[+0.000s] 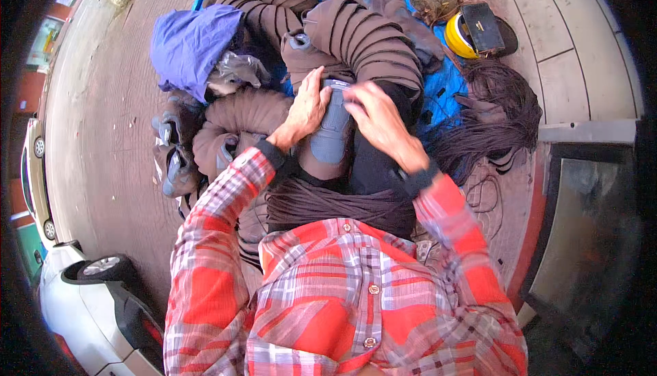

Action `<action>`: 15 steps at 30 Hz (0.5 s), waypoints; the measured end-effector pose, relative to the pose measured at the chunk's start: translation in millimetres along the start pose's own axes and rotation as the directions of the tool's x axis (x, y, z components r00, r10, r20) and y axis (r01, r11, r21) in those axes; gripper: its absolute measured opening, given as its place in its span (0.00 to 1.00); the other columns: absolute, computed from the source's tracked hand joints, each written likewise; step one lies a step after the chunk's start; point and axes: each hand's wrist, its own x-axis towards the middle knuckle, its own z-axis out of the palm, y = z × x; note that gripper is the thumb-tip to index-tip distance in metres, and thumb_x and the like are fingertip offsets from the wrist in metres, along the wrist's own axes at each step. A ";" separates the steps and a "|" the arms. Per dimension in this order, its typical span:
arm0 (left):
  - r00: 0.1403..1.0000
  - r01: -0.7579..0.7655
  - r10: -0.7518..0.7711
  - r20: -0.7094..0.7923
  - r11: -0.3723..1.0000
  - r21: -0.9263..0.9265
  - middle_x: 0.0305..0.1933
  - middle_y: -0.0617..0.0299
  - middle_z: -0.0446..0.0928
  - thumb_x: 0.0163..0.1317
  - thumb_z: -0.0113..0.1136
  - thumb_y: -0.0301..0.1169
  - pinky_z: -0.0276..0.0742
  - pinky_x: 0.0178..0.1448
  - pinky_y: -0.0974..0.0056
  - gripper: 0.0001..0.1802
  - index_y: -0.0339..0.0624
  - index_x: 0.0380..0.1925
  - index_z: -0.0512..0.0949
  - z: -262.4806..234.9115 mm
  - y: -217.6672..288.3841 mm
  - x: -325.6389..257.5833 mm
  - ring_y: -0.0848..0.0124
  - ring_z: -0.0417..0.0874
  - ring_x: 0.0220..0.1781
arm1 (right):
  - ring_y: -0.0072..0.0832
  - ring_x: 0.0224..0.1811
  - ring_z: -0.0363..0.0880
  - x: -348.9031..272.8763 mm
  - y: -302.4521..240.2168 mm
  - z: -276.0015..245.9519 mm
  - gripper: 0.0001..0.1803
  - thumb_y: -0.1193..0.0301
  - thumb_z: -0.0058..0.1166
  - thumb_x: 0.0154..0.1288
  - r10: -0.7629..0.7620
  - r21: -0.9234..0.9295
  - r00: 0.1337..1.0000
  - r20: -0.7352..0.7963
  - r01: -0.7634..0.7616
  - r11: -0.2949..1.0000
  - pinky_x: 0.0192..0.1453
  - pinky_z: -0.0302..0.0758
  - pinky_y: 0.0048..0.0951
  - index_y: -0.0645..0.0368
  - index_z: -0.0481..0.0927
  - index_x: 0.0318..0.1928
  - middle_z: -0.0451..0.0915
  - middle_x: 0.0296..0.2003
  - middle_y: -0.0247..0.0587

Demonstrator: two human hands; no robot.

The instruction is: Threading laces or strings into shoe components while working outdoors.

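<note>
A brown shoe upper (330, 144) with a grey-blue tongue lies lengthwise over my dark-clothed lap. My left hand (306, 110) grips its left edge near the top, fingers fairly straight and pointing away from me. Over the upper's right side, my right hand (380, 117) has its fingers bent in close to the tongue's top end. Motion blurs that hand a little, and whatever its fingertips pinch is hidden. Across my lap, just below the upper, rests a bundle of brown laces (328, 205).
Long nested rows of brown uppers (369, 40) curve ahead on a blue tarp (445, 95). A purple cloth (188, 47) sits left. More laces (493, 116) spread right, below a yellow round container (460, 35). Parked cars (96, 307) stand left; a dark-framed panel (582, 225) stands right.
</note>
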 end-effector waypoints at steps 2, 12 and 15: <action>0.998 0.033 -0.030 0.063 0.998 -0.060 0.67 0.40 0.53 0.65 0.46 0.37 0.49 0.71 0.55 0.31 0.38 0.65 0.51 -2.4 -6.8 -2.6 0.49 0.52 0.70 | 0.42 0.35 0.77 -33.7 -18.6 -11.4 0.07 0.71 0.52 0.58 0.032 0.075 0.962 0.271 -0.055 0.996 0.41 0.73 0.37 0.63 0.78 0.32 0.77 0.30 0.47; 0.894 0.360 -0.184 0.409 0.839 -0.408 0.65 0.53 0.59 0.64 0.52 0.35 0.53 0.69 0.62 0.31 0.37 0.64 0.55 -69.5 9.4 -10.7 0.65 0.57 0.68 | 0.43 0.32 0.74 -80.3 -77.1 39.5 0.10 0.65 0.55 0.57 -0.006 -0.045 0.881 0.473 0.031 0.999 0.34 0.71 0.40 0.59 0.74 0.30 0.71 0.26 0.45; 0.913 0.312 -0.132 0.385 0.835 -0.453 0.50 0.59 0.71 0.63 0.55 0.32 0.67 0.56 0.65 0.21 0.37 0.54 0.66 -94.2 57.9 -24.3 0.72 0.70 0.53 | 0.30 0.25 0.74 -69.0 -78.9 27.1 0.10 0.67 0.54 0.60 0.053 0.230 0.912 0.406 -0.158 0.960 0.29 0.71 0.31 0.61 0.74 0.32 0.73 0.23 0.35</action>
